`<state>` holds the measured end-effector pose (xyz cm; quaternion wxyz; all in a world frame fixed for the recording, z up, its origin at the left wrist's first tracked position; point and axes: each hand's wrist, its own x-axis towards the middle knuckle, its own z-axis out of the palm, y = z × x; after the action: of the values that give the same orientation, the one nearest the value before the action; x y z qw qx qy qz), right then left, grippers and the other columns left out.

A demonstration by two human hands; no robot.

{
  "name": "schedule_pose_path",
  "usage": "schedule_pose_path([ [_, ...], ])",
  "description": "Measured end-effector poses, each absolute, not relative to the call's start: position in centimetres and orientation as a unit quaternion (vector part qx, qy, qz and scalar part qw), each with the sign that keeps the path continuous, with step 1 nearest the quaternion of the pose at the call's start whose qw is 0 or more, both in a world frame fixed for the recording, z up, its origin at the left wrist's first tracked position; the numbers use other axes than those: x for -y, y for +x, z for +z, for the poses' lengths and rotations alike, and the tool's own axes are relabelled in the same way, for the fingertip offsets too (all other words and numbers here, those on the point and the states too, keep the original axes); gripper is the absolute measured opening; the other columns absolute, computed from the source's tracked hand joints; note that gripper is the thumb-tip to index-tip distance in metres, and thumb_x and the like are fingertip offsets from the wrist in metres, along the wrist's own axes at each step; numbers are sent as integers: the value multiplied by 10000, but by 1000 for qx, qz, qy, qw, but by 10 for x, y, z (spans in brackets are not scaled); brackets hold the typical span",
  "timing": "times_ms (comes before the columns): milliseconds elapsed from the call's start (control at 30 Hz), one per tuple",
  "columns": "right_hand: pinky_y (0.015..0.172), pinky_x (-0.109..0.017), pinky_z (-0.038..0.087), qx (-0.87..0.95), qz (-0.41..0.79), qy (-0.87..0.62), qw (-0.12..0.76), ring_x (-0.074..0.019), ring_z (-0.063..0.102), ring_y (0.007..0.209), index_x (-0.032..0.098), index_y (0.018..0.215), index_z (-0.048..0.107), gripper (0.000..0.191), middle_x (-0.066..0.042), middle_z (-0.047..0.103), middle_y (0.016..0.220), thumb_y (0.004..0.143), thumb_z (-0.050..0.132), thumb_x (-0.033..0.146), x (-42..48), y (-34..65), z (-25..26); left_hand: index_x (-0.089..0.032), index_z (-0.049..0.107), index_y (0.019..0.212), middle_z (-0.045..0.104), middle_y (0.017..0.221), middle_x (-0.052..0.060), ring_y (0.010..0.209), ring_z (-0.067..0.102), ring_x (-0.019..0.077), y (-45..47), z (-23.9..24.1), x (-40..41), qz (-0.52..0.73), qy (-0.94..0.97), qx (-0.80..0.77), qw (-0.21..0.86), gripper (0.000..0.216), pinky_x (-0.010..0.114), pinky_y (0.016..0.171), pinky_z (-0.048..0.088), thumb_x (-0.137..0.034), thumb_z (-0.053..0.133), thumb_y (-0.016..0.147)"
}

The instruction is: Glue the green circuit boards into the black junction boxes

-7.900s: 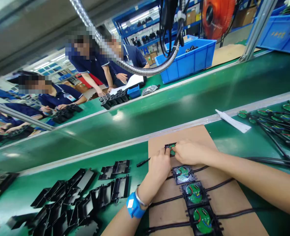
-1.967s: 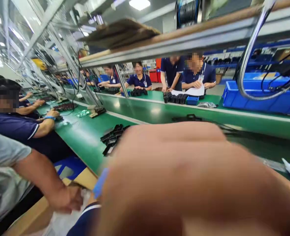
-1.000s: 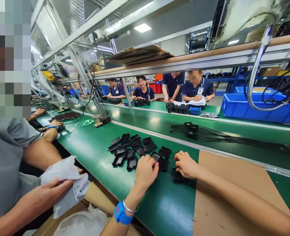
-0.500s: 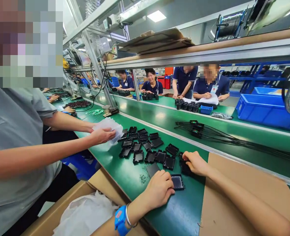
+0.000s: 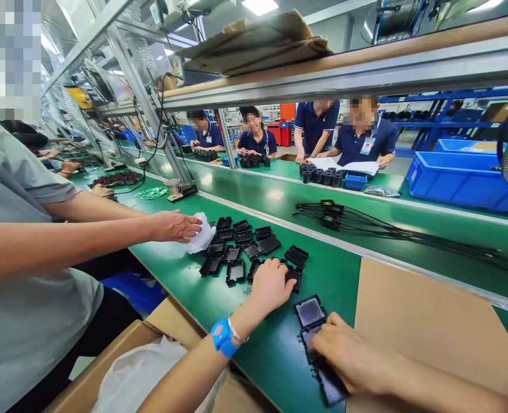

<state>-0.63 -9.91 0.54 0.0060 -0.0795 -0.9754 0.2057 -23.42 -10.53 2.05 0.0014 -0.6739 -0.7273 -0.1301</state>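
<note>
My left hand (image 5: 272, 288), wearing a blue wrist strap (image 5: 224, 337), bends its fingers over a black plastic case (image 5: 295, 276) at the near side of a loose group of cases. Its fingertips are partly hidden. Closer to me, my right hand (image 5: 344, 351) curls its fingers on a black case (image 5: 309, 338) in a short row. One open-topped case (image 5: 310, 310) lies at the far end of that row, and another case (image 5: 330, 381) extends beneath the right hand. Several more black cases (image 5: 235, 272) rest on the green bench (image 5: 275, 338).
At left, a co-worker's hands (image 5: 174, 226) hold a white bag (image 5: 201, 234) beside the cases. Brown cardboard (image 5: 417, 327) covers the bench at right. An open carton (image 5: 107, 367) with white plastic stands below the front edge. Black cables (image 5: 391, 236) lie beyond the metal rail.
My left hand has moved away from me to the scattered cases. My right hand has come nearer, and cases now form a row there. The co-worker's white bag looks more bunched up.
</note>
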Motion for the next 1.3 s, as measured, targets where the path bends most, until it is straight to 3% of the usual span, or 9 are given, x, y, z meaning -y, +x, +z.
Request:
schedule_pose_path([
  [133,859,-411,329,980,162,-105,53,-294,440,1077,184,981,545,343,-141,479,1241,640,578,171,89,-10,3,-106,644,958,626,972,126,1003,582,286,-232,17,82,-68,-644,762,0,236,449,879,469,-319,632,857],
  [200,901,-437,315,978,174,-103,53,-315,396,1164,190,927,578,253,-131,420,1330,676,605,206,85,-10,5,-124,623,1021,628,1027,88,980,601,232,-233,15,78,-46,-635,771,-10,251,431,869,494,-342,603,898],
  [300,854,-431,338,976,188,-106,27,-284,453,1082,188,804,594,86,-103,493,1238,733,615,232,83,-10,7,-147,596,1093,621,1080,67,924,621,184,-238,16,79,-29,-622,782,-16,272,390,817,531,-364,566,933],
  [433,802,-423,363,975,173,-135,43,-289,456,1064,181,753,592,32,-102,504,1212,723,602,181,86,3,19,-161,648,902,657,904,48,870,618,188,-243,29,88,-45,-623,780,6,176,342,758,510,-316,566,918],
  [567,858,-438,381,969,167,-172,68,-286,444,1088,198,775,619,76,-105,496,1209,764,560,152,98,41,39,-200,669,813,675,844,57,898,598,230,-226,49,89,-86,-669,737,38,171,333,759,460,-264,533,894],
  [800,895,-484,393,941,153,-299,34,-313,445,1121,200,786,622,114,-115,495,1226,781,531,132,129,124,48,-180,686,797,680,884,95,929,583,245,-104,50,33,-115,-814,569,2,186,377,834,442,-236,533,885],
  [1033,972,-542,352,895,171,-412,29,-336,429,1200,199,833,633,93,-124,491,1283,789,554,178,142,173,20,-154,638,959,643,1025,57,985,596,197,13,20,0,-103,-904,413,-44,218,426,909,465,-358,568,926],
  [1167,1078,-546,259,872,229,-430,47,-350,295,1352,202,1001,634,261,-140,370,1451,743,633,243,145,196,18,-209,702,915,678,905,48,965,578,234,17,11,-1,-106,-918,377,-67,188,435,889,445,-300,538,921],
  [1300,1100,-558,230,866,245,-432,57,-364,203,1401,184,1193,560,566,-164,306,1500,657,700,303,138,213,24,-223,718,950,690,964,49,957,575,214,2,11,-10,-116,-917,371,-94,294,386,892,438,-116,450,895],
])
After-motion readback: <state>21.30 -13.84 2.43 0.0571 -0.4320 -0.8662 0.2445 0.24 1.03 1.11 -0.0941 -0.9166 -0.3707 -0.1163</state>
